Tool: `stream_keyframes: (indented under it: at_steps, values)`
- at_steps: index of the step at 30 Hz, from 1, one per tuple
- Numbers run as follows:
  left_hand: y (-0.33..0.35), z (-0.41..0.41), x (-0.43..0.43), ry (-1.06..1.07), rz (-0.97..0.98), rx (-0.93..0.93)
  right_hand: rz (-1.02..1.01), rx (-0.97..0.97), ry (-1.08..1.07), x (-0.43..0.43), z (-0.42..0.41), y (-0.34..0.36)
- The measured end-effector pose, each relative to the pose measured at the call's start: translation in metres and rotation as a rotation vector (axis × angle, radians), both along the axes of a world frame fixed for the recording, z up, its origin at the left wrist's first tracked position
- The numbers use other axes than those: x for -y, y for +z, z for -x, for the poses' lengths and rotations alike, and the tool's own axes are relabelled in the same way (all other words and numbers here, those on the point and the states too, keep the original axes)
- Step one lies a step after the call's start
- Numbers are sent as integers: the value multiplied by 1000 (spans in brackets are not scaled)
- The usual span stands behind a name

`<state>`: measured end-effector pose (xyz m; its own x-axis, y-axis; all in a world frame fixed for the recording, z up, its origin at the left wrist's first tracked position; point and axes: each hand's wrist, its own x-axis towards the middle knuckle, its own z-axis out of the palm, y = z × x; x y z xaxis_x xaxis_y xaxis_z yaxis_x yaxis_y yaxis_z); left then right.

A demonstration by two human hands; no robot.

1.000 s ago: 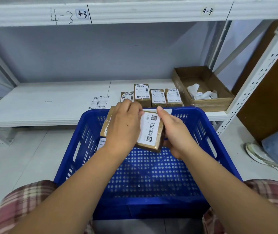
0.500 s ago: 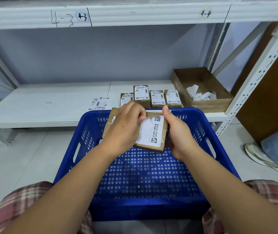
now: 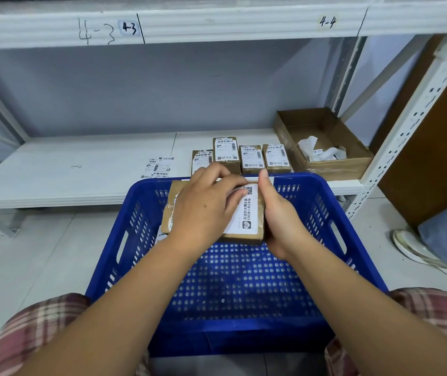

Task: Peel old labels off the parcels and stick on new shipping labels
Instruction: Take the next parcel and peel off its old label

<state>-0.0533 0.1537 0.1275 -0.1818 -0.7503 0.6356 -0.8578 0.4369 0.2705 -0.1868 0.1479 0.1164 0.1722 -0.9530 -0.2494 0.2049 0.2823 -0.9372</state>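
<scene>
Fingers [image 3: 225, 180] of left hand [image 3: 206, 210] curl onto brown parcel [image 3: 168, 213] w/ white label [image 3: 245, 217]; right hand [image 3: 280, 221] grips its right edge, mid-frame, over blue crate [image 3: 244, 337].

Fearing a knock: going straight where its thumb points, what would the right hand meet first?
Probably the row of small brown labelled parcels on the white shelf, if it clears the blue basket's far rim.

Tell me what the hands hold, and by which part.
The brown parcel: right hand grips its right edge, left hand covers its top, fingers curled at the far edge.
</scene>
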Motion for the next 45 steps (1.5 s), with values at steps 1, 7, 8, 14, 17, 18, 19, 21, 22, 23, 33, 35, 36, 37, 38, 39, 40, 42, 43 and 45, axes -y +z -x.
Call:
stream_keyframes:
  at_steps: [1,7,8,14,17,18,19,21,22,23,33,35,36,37,38,39,40,42,43,45]
  values:
    - [0,1,0,17,7,-2,6,10,8,0,-1,0]
    - [3,-6,7,96,50,-24,55,93,1,-2,-7,-4]
    - [2,-6,7,101,71,-26,56,103,-8,-2,-8,-4]
    - [-6,-2,9,7,94,-143,100,57,-68,-3,-7,-2]
    - [-4,-3,8,-60,38,-212,114,10,-75,-3,-6,-1]
    - [-4,-3,8,-73,19,-226,115,4,-72,-3,-6,0]
    - [-5,-4,8,-85,0,-236,114,3,-66,-4,-5,0]
    - [-5,-5,8,-109,-42,-236,113,20,-47,-5,-4,2]
    - [-6,-5,7,-125,-59,-228,114,29,-42,-5,-3,2]
    - [-5,-6,6,-146,-73,-218,115,43,-38,-4,-2,2]
    - [3,-4,-3,-193,-142,-260,45,43,-9,0,3,4]
    - [4,-3,-3,-124,-134,-329,33,40,41,1,5,6]
    - [4,-3,-3,-90,-128,-352,23,44,66,0,6,7]
    - [4,-4,-2,-58,-120,-370,21,47,81,0,7,7]
    - [4,-5,-2,-29,-112,-379,32,50,91,0,7,8]
    - [5,-5,-2,-6,-103,-378,44,50,90,-1,7,8]
    - [5,-6,-2,9,-92,-366,54,54,81,-1,7,8]
    - [6,-5,-3,10,-60,-324,66,48,57,-1,6,10]
    - [6,-5,-4,-1,-47,-303,70,33,44,-1,6,10]
    - [6,-4,-5,-26,-49,-283,71,0,14,0,6,10]
